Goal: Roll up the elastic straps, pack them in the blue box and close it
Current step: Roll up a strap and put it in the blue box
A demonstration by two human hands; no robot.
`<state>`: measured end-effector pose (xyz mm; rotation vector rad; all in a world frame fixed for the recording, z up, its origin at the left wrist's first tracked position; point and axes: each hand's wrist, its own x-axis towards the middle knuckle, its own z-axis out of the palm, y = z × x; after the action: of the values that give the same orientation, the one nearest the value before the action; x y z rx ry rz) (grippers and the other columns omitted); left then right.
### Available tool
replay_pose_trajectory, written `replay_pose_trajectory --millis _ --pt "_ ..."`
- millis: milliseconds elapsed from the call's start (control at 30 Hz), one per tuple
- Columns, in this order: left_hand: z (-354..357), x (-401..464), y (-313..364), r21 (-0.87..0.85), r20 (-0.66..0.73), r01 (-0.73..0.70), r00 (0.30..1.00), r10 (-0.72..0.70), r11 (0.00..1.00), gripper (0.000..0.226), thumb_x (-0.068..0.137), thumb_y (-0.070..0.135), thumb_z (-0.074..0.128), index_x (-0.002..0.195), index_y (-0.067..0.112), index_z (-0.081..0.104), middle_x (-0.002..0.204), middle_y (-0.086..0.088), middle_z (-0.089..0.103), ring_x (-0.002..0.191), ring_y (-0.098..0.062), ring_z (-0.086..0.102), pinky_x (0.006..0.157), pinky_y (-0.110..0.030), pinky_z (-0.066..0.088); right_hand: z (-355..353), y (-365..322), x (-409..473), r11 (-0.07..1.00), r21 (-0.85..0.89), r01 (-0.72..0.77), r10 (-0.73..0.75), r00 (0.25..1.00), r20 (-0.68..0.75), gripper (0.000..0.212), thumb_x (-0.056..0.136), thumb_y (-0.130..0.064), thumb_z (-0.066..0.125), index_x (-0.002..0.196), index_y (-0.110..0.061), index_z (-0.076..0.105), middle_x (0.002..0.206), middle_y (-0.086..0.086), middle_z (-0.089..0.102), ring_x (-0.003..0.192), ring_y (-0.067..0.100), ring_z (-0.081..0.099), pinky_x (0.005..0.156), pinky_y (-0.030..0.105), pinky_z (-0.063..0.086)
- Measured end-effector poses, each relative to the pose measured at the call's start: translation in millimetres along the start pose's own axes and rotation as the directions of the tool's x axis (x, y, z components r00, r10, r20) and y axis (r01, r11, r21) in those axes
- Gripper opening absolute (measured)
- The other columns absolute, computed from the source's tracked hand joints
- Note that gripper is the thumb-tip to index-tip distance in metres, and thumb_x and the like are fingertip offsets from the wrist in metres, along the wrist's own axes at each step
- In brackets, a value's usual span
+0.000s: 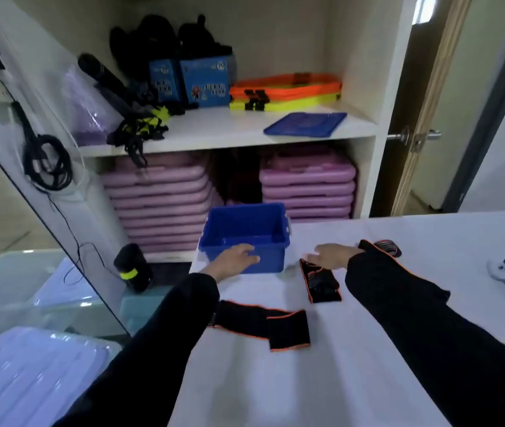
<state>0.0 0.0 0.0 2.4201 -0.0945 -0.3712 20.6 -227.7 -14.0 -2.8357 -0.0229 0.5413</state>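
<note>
on white table, left hand [238, 257] flat on open blue box [245, 229] rim, right hand [331, 255] spread, empty, strap [263, 326] lengthwise left-right

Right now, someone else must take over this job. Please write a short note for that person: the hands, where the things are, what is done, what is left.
Left hand: open, resting on the near rim of the blue box.
Right hand: open, over the table, holding nothing.
Box: at the far left corner of the table, open; nothing seen inside.
Lid: on the shelf behind.
Straps: one flat near the front, one under the right hand, one behind the right wrist. All black with orange edge.
Done: nothing packed yet.
Left: roll the straps, put them in the box, fetch the lid, close.
</note>
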Motion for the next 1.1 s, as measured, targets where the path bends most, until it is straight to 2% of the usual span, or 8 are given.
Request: replay_pose_trajectory --millis 133,267,333,467,567,767,933,1100 --pt "45 -6 -30 0.087 0.134 0.06 0.988 -0.072 0.994 0.034 0.093 0.021 0.05 0.122 0.005 0.058 0.135 -0.009 0.054 0.125 -0.023 0.049 0.101 -0.024 0.035 56 11 -3 1.0 -0.008 -0.016 0.017 0.987 0.157 0.051 0.096 -0.038 0.039 0.132 -0.002 0.045 0.139 0.017 0.048 0.125 0.03 0.047 0.1 0.029 0.037" --pt "85 -5 -47 -0.138 0.224 0.129 0.97 -0.096 0.982 0.026 0.088 0.007 0.045 0.102 -0.001 0.066 0.103 -0.017 0.067 0.087 -0.024 0.066 0.072 -0.027 0.055 93 20 0 0.999 -0.047 -0.009 0.02 0.973 0.23 0.047 0.094 -0.025 0.044 0.134 0.0 0.042 0.139 0.019 0.045 0.126 0.032 0.047 0.101 0.032 0.038" --pt "103 -6 -55 -0.107 0.257 0.277 0.935 -0.243 0.955 0.031 0.089 0.015 0.05 0.114 -0.002 0.059 0.114 -0.02 0.063 0.105 -0.03 0.06 0.084 -0.029 0.047 108 28 6 0.998 -0.05 -0.026 0.037 0.976 0.216 0.047 0.093 -0.022 0.045 0.135 -0.003 0.04 0.14 0.018 0.04 0.126 0.033 0.044 0.104 0.038 0.039" --pt "128 0 -66 0.046 0.184 0.269 0.944 -0.273 0.962 0.057 0.086 0.025 0.059 0.135 0.0 0.042 0.131 -0.017 0.051 0.115 -0.026 0.054 0.092 -0.029 0.042 123 37 14 0.996 -0.084 0.01 -0.003 0.996 0.086 0.04 0.091 -0.019 0.046 0.129 -0.006 0.043 0.134 0.014 0.04 0.121 0.031 0.043 0.097 0.043 0.043" --pt "138 5 -64 0.126 0.128 0.276 0.948 -0.292 0.953 0.067 0.085 0.034 0.061 0.137 0.0 0.037 0.138 -0.016 0.037 0.128 -0.03 0.041 0.106 -0.034 0.037 127 36 19 0.993 -0.119 0.002 -0.007 0.999 -0.042 0.038 0.091 -0.014 0.043 0.129 -0.008 0.043 0.136 0.013 0.038 0.124 0.03 0.04 0.094 0.042 0.042" --pt "158 10 -61 0.258 0.07 0.273 0.952 -0.299 0.927 0.074 0.078 0.043 0.067 0.131 0.0 0.037 0.134 -0.014 0.038 0.126 -0.028 0.039 0.103 -0.034 0.039 130 38 29 0.994 -0.082 -0.065 0.059 0.995 -0.077 0.046 0.092 -0.009 0.041 0.137 -0.011 0.035 0.146 0.012 0.028 0.127 0.03 0.039 0.093 0.041 0.043" --pt "169 13 -53 0.223 -0.01 0.401 0.912 -0.409 0.889 0.07 0.077 0.034 0.071 0.13 0.004 0.037 0.135 -0.011 0.047 0.128 -0.027 0.041 0.105 -0.037 0.038 138 41 32 0.986 -0.158 -0.045 0.024 0.99 -0.138 0.048 0.093 -0.006 0.041 0.139 -0.015 0.036 0.147 0.012 0.026 0.128 0.03 0.036 0.091 0.038 0.046" --pt "165 18 -49 -0.084 -0.002 0.392 0.919 -0.394 0.916 0.044 0.082 0.008 0.062 0.121 0.0 0.042 0.119 -0.016 0.056 0.108 -0.029 0.057 0.09 -0.033 0.05 145 43 28 0.964 -0.266 -0.022 -0.043 0.971 -0.234 0.042 0.088 0.002 0.042 0.127 -0.01 0.043 0.136 0.013 0.037 0.11 0.031 0.047 0.067 0.033 0.04"
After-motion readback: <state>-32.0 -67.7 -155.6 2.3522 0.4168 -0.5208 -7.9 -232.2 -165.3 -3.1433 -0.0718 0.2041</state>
